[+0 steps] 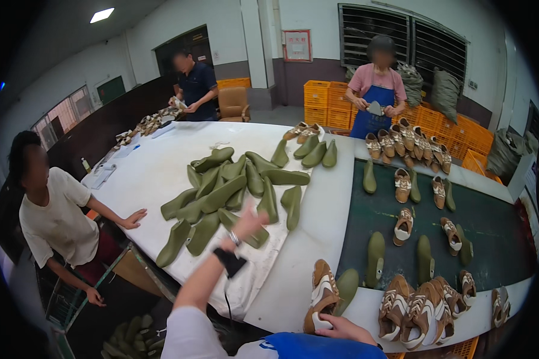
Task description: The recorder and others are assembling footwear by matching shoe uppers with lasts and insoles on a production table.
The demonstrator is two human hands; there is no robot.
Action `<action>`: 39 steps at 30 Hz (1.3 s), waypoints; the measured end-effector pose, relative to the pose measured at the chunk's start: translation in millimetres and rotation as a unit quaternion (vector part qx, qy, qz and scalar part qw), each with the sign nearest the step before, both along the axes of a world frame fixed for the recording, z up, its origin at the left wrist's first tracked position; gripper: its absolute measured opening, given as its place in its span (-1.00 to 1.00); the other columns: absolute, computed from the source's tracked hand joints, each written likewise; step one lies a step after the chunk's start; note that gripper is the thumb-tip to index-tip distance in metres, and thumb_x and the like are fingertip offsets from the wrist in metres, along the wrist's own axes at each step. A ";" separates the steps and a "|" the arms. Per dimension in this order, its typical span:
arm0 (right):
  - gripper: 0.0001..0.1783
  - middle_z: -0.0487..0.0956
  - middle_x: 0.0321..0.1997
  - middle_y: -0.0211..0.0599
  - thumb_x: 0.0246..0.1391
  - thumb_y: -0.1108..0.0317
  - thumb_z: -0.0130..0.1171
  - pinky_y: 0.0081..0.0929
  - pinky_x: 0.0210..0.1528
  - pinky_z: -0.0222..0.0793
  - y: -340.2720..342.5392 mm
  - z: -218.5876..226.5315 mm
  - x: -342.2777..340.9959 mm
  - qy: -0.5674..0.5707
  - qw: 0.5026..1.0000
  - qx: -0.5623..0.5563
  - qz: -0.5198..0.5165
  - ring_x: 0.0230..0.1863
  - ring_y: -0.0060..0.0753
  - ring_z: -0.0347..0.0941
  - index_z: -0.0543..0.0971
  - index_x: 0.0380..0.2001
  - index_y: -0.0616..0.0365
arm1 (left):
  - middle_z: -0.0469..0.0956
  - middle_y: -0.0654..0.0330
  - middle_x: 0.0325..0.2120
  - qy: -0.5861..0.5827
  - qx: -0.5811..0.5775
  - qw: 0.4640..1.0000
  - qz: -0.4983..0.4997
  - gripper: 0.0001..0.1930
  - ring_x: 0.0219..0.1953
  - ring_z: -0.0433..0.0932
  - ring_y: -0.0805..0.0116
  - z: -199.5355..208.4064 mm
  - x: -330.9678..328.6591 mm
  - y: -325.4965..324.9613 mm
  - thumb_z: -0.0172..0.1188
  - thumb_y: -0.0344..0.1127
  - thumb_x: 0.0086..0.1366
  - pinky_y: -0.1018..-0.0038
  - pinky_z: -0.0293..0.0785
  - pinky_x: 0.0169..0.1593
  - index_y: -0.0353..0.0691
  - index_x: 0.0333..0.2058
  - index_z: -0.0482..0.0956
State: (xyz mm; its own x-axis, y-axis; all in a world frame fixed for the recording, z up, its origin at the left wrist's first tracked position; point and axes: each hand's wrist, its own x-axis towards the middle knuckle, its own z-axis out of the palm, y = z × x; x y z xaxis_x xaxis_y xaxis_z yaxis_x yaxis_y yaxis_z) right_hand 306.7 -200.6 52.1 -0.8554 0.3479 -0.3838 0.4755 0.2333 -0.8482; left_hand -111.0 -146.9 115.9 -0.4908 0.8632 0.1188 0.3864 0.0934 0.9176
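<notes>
1. Worktop (310,230), white, spanning the centre of the frame.
2. Dark green belt (500,242), at the right of the frame, bearing shoes and lasts set out separately.
3. Heap of green lasts (224,194), loosely overlapping, at the centre of the frame.
4. Shoe cluster (422,308), brown and white, packed side by side at the lower right.
5. Brown-and-white shoe (323,290), at lower centre, toe toward the top of the frame; a green last (347,289) lies just beside it, partly hidden.
6. Left hand (248,225), blurred by motion over the heap's lower edge; its fingers appear spread, with nothing clearly gripped. The step in hand is judged to be reaching for a last; the next move calls for closing on one without disturbing its neighbours.
7. Right hand (343,330), at the lower edge, pinching the shoe's heel end; this grip presumably steadies it.
</notes>
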 end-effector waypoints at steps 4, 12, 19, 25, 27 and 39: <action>-0.29 0.51 -0.14 0.09 0.01 -0.03 0.13 -0.40 -0.13 0.36 -2.0 12.4 -6.3 -0.002 0.998 0.052 0.038 -0.14 -0.07 0.49 0.25 0.12 0.17 | 0.52 0.16 -0.61 0.037 0.132 0.969 0.205 -0.12 -0.66 0.47 0.46 195.2 -164.0 -15.1 0.11 -0.28 0.17 0.57 0.38 -0.61 -0.22 0.24 -0.38; -0.40 0.55 -0.20 0.00 -0.03 0.04 0.20 -0.43 -0.22 0.41 0.7 8.6 7.0 0.102 0.986 0.078 -0.105 -0.25 -0.16 0.54 0.39 0.00 0.19 | 0.54 0.17 -0.42 0.144 0.028 0.975 -0.165 -0.58 -0.38 0.52 0.45 111.6 14.0 -26.8 0.15 -0.29 0.14 0.51 0.44 -0.28 -0.22 -0.02 0.37; -0.63 0.57 -0.39 -0.12 -0.14 0.12 0.25 -0.33 -0.33 0.43 6.9 31.3 23.1 0.021 0.923 0.308 -0.230 -0.41 -0.07 0.52 0.52 -0.26 0.06 | 0.36 -0.14 -0.05 0.148 -0.018 0.878 -0.455 -0.38 0.00 0.39 0.01 -109.6 219.3 -78.6 0.20 -0.13 0.11 0.30 0.38 0.01 -0.02 0.15 0.20; -0.54 0.57 -0.34 -0.07 -0.17 -0.03 0.19 -0.19 -0.18 0.40 29.5 -43.2 69.7 -0.249 0.921 0.286 -0.084 -0.25 -0.04 0.50 0.56 -0.23 0.02 | -0.11 -0.29 0.18 0.256 -0.056 0.859 -0.439 -0.23 0.03 0.28 -0.32 -141.5 264.2 -81.0 0.25 -0.07 0.03 0.18 0.30 0.09 0.08 0.20 0.07; -0.52 0.57 -0.32 -0.07 -0.19 -0.07 0.18 -0.17 -0.15 0.39 27.4 -53.1 70.9 -0.272 0.914 0.292 -0.078 -0.22 -0.03 0.49 0.56 -0.23 -0.01 | -0.12 -0.30 0.18 0.217 -0.068 0.869 -0.440 -0.25 0.06 0.26 -0.29 -141.5 259.8 -83.3 0.25 -0.09 0.04 0.19 0.34 0.06 0.10 0.19 0.09; -0.45 0.57 -0.32 -0.05 -0.18 -0.10 0.18 -0.22 -0.17 0.39 25.1 -46.6 66.2 -0.224 0.927 0.267 -0.136 -0.22 -0.04 0.49 0.54 -0.18 0.06 | -0.19 -0.28 0.20 0.186 -0.044 0.888 -0.419 -0.29 0.09 0.23 -0.28 -150.5 259.7 -82.3 0.21 -0.09 0.07 0.23 0.33 0.08 0.12 0.19 0.10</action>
State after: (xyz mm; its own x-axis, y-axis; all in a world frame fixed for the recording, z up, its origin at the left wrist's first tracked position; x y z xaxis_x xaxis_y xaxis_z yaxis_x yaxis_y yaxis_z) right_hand 373.0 -175.5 5.6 -0.5045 0.7696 -0.3914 0.8552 0.3829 -0.3493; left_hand 148.7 -229.2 -34.7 0.3873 0.9205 0.0513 0.6282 -0.3042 0.7161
